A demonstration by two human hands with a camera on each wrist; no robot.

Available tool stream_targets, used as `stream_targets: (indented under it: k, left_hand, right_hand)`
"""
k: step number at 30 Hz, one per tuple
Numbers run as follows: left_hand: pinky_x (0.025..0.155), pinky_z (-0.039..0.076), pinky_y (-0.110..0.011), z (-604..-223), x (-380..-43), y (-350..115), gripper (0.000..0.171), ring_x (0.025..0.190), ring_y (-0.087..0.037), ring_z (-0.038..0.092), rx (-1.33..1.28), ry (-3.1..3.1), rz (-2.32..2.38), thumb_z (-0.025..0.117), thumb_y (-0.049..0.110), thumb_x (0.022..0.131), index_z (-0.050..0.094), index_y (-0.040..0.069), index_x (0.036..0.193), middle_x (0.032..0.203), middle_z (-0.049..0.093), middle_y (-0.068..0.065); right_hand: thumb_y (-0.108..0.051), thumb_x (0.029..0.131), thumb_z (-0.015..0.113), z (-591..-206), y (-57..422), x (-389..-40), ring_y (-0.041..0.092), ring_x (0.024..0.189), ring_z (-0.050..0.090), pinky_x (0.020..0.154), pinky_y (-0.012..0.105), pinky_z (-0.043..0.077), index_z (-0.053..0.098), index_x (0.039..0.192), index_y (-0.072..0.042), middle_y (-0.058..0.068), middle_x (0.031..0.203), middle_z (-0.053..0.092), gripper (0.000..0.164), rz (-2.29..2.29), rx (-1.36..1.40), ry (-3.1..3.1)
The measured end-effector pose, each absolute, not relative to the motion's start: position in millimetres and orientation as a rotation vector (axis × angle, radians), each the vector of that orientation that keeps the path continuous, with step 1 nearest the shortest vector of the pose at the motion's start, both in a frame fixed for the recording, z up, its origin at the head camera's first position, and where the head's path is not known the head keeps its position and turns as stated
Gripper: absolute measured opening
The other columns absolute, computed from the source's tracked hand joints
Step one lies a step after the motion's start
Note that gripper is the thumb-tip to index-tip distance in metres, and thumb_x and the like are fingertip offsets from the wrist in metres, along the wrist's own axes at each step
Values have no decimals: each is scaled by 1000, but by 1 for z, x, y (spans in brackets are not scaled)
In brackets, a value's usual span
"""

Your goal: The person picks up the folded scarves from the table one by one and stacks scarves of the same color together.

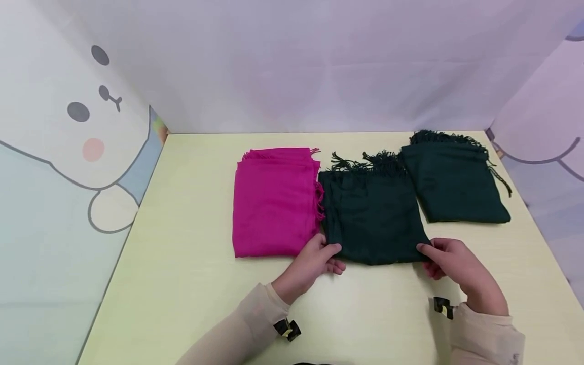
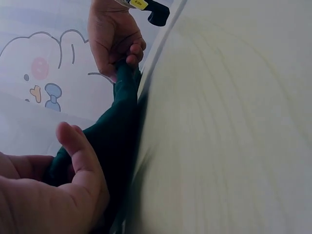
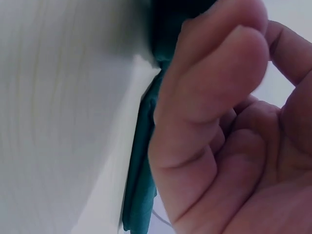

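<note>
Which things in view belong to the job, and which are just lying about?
In the job:
- middle green cloth, gripped at its near corners
- left hand
- right hand

Apparently just lying about:
- pink cloth
- right-hand green cloth

I'm in a booth-like nook: pale, wrinkled cloth sheets (image 1: 292, 66) with printed cartoon animals (image 1: 114, 147) screen my light-yellow, wood-grained table (image 1: 191, 213).

The left grip (image 1: 312, 262) and right grip (image 1: 458, 264) pinch, thumbs (image 1: 332, 249) uppermost.
</note>
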State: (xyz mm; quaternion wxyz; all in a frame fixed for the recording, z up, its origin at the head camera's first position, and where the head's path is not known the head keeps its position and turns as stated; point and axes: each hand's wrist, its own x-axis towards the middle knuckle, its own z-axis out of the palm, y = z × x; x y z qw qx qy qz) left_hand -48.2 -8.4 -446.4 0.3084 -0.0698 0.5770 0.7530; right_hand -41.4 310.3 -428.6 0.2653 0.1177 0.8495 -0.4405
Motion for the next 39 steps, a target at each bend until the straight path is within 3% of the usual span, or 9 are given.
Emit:
stream_targets:
  k: [8, 12, 16, 20, 26, 34, 36, 39]
  left_hand:
    - [59, 58, -30, -448, -48, -11, 33, 59, -19, 66, -122, 1554, 1861, 57, 32, 102, 47, 6, 86, 73, 55, -10]
    - [47, 49, -24, -445, -49, -13, 48, 50, -16, 59, 46, 1567, 1700, 54, 47, 100, 55, 7, 73, 62, 54, -7]
    - [43, 41, -22, -437, -58, -10, 49, 46, -14, 53, 251, 1546, 1623, 52, 47, 101, 54, 8, 72, 60, 53, -5]
    - [48, 45, -23, -427, -76, 3, 39, 54, -15, 56, 308, 1569, 1709, 52, 35, 104, 57, 3, 84, 68, 55, -5]
    - [70, 59, -27, -416, -98, 44, 28, 73, -16, 66, 226, 1489, 1924, 55, 18, 103, 60, -9, 109, 89, 65, -14]
    - [90, 57, -38, -420, -106, 96, 23, 105, -26, 68, 169, 1430, 2001, 54, 15, 103, 64, -1, 117, 115, 68, -13]
    - [93, 55, -39, -425, -107, 106, 24, 111, -26, 65, 138, 1416, 2004, 54, 14, 103, 63, 0, 121, 120, 66, -13]
    - [98, 53, -42, -434, -108, 123, 25, 116, -26, 63, 86, 1393, 2021, 54, 13, 103, 60, 0, 123, 125, 63, -14]
  right_hand:
    - [-33, 105, 51, -426, 312, -44, 21, 65, 60, 61, 33, 56, 60, 92, 4, 7, 74, 62, 40, -1143, 320, 2333]
    - [-35, 104, 51, -425, 313, -45, 21, 67, 61, 61, 33, 56, 60, 92, 4, 7, 74, 63, 42, -1128, 311, 2339]
    - [-34, 104, 53, -422, 311, -49, 21, 67, 61, 62, 34, 56, 60, 90, 3, 7, 73, 63, 40, -1108, 267, 2342]
    - [-32, 102, 56, -418, 305, -57, 21, 67, 62, 62, 34, 56, 59, 86, 2, 7, 71, 62, 38, -1091, 195, 2364]
    - [-42, 103, 51, -411, 310, -65, 22, 64, 64, 61, 34, 56, 61, 85, 2, 7, 70, 63, 49, -1040, 252, 2422]
    - [-55, 102, 41, -411, 344, -63, 17, 71, 70, 64, 29, 59, 55, 121, 14, 13, 90, 70, 72, -1158, 562, 2565]
    - [-59, 100, 40, -413, 357, -61, 15, 70, 71, 67, 34, 58, 51, 129, 13, 19, 99, 69, 78, -1166, 675, 2607]
    - [-62, 98, 40, -420, 379, -58, 10, 67, 71, 84, 51, 52, 38, 142, 13, 27, 112, 63, 88, -1205, 847, 2598]
